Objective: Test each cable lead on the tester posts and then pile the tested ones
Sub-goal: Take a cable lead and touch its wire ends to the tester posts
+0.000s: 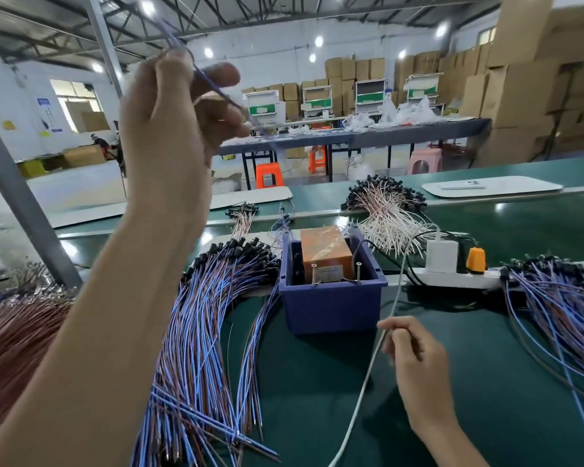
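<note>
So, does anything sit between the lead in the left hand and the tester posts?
Nothing visible does. The lead is held high; the posts stand bare, the white cable passing right of the bin.

Blue bin (331,308), orange tester (324,251)

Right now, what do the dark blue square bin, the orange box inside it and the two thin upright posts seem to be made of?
Dark blue square bin: likely moulded plastic, matt, with a thick rolled rim.
Orange box: perhaps cardboard or plastic under glossy clear film; wrinkled glare shows.
Two thin upright posts: probably bare metal screws, with flat heads and a pale shine.
</note>
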Available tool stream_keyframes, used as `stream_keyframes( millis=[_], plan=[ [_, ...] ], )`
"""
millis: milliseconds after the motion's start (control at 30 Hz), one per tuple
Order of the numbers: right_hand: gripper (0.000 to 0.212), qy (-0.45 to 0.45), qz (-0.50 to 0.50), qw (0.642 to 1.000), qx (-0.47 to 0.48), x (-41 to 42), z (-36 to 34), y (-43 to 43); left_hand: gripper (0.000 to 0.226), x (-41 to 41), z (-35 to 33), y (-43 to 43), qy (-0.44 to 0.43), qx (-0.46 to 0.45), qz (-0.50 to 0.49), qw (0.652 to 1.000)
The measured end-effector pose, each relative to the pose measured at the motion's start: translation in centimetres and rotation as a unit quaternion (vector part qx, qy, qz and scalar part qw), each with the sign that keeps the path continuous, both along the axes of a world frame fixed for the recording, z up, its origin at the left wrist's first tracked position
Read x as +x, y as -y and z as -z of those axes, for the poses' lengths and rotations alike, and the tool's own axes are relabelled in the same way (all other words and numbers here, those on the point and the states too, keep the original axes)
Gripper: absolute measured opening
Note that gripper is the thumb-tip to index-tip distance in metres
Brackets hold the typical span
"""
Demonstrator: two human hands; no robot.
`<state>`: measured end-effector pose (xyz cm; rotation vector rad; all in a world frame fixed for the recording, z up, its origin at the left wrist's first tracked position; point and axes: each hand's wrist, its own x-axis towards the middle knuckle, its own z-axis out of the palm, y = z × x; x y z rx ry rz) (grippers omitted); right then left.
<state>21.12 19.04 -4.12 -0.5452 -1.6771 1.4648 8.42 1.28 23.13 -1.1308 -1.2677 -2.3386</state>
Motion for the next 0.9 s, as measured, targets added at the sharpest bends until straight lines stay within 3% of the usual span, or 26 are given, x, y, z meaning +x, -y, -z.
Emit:
stream_keyframes(
  millis=[100, 233, 367, 467, 533, 700, 800, 900],
  plan=[
    [0.045, 0.004, -0.061, 0.998, -0.028, 0.2, -0.3, 0.1, 0.020, 1.6, 3.6, -1.3, 0.039, 0.046, 0.141, 0.988],
    [0.045, -0.021, -0.148, 0.985, -0.091, 0.4, -0.9, 0.5, 0.027, 3.6, 13.0, -3.7, 0.164, -0.058, 0.229, 0.958],
    [0.042, -0.045, -0.201, 0.956, -0.209, -0.4, -1.2, 0.4, 0.019, 3.8, 21.1, -4.7, 0.265, -0.153, 0.208, 0.929],
    [0.037, -0.051, -0.192, 0.938, -0.284, -0.9, -1.4, 0.0, 0.017, 2.9, 24.4, -4.4, 0.240, -0.232, 0.126, 0.934],
    [0.036, -0.056, -0.176, 0.942, -0.279, -0.7, -1.2, -0.3, 0.018, 2.5, 25.5, -4.2, 0.226, -0.253, 0.071, 0.938],
    [0.031, -0.092, -0.140, 0.944, -0.285, -0.5, -0.6, -0.4, 0.031, 2.5, 25.8, -4.0, 0.220, -0.207, 0.054, 0.952],
    [0.035, -0.083, -0.129, 0.948, -0.279, -0.9, -0.4, -0.3, 0.029, 2.3, 25.3, -3.9, 0.272, -0.115, 0.145, 0.944],
    [0.040, -0.059, -0.119, 0.961, -0.243, -0.9, -0.2, -0.3, 0.021, 1.9, 24.7, -3.7, 0.289, -0.100, 0.213, 0.928]
  ],
)
